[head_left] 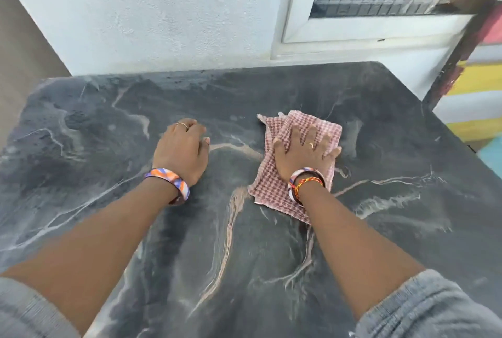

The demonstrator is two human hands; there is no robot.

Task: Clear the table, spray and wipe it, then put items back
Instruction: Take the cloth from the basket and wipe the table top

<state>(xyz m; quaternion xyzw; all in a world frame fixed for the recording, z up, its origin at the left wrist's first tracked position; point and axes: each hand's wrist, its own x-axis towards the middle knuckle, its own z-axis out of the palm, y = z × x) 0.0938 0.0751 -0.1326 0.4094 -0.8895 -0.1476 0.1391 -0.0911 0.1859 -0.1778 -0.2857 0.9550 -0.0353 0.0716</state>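
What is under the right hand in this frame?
The right hand lies flat, fingers spread, on a red checked cloth spread on the dark marble table. The table under the cloth is hidden.

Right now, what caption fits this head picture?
Right hand presses checked cloth flat on dark marble table; left hand rests nearby.
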